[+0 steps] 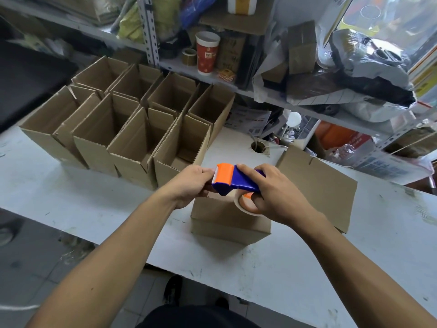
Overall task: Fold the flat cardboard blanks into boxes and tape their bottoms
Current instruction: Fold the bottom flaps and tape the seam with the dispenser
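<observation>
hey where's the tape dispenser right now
In the head view it is center frame, the tape dispenser held in both hands, left hand at its orange end, right hand on the roll, above the box.

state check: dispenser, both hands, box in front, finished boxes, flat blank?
tape dispenser: held over the box
left hand: pinches the dispenser's blade end
right hand: grips the dispenser
box: flaps closed, facing up
finished boxes: upright, tops open
flat blank: unfolded

box (pixel 230 223) top: hidden by hands | tape roll (pixel 246 204): half covered
</observation>
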